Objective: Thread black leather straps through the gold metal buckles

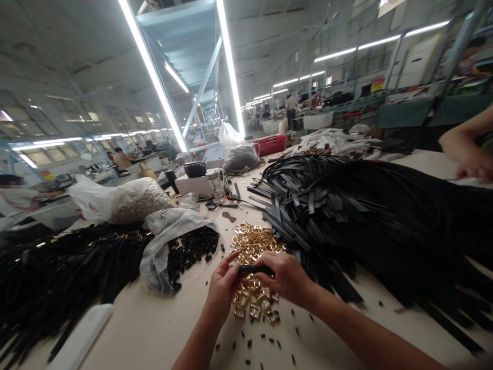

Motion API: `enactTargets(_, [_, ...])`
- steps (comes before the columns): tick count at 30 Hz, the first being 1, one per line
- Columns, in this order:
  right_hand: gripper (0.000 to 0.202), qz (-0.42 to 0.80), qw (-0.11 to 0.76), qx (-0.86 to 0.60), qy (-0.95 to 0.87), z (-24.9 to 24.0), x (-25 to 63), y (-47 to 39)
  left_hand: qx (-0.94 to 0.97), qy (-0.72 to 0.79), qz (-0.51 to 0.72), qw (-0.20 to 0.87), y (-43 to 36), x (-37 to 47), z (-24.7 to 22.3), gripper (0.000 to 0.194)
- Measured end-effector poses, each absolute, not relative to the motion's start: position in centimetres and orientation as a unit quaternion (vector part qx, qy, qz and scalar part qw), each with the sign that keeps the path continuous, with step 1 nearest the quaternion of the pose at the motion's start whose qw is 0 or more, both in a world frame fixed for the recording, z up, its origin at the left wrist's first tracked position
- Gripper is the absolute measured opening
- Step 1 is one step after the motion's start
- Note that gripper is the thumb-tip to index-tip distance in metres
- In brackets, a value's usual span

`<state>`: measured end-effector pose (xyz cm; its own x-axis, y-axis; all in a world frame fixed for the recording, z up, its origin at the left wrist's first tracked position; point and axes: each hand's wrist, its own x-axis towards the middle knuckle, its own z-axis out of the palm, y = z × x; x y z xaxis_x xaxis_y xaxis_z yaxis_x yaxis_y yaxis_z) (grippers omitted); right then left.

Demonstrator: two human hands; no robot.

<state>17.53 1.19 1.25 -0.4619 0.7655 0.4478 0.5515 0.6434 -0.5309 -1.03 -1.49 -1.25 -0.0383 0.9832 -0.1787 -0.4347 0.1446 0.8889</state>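
Between my two hands a short stretch of black strap [252,269] lies level above a heap of gold-coloured buckles [256,241]. My left hand [223,280] pinches its left end between thumb and fingers. On the other end my right hand [287,275] is closed, thumb below and fingers curled over. Whether a buckle is on the strap I cannot make out. More buckles lie loose under and below the hands. To the left, small black loops [192,249] spill from a clear plastic bag [156,262].
A large pile of black straps [346,205] covers the table's right side. Finished-looking black straps with gold bits [77,262] lie left. A glass jar [215,186], a white box [192,186] and a red basket [271,145] stand behind. Another person's hand [475,164] rests far right.
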Motion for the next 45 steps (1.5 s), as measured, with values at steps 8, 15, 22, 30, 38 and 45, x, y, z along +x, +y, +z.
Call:
enactTargets(8, [0.008,0.144,0.331,-0.387,-0.849,1.1,17.6,1.1,0.363,0.457,0.545,0.601,-1.7,-1.1,-1.1,0.046])
enactTargets(15, [0.004,0.088,0.315,-0.363,-0.872,0.5,17.6,1.1,0.634,0.455,0.476,0.405,-2.3,-1.0,-0.2,0.017])
enactTargets(22, [0.009,0.058,0.293,-0.351,-0.887,0.5,17.4,0.8,0.574,0.462,0.497,0.459,-2.3,-1.0,-0.4,0.014])
enactTargets(30, [0.008,0.104,0.3,-0.357,-0.879,0.7,17.5,1.1,0.541,0.455,0.555,0.438,-2.0,-1.4,-0.1,0.011])
enactTargets(38, [0.012,0.193,0.333,-0.383,-0.84,2.4,19.8,2.5,0.477,0.376,0.597,0.524,-2.4,-4.1,1.4,0.048])
enactTargets(45, [0.032,0.204,0.274,-0.347,-0.874,2.5,19.5,2.1,0.484,0.458,0.547,0.507,-2.1,-2.6,0.4,0.038])
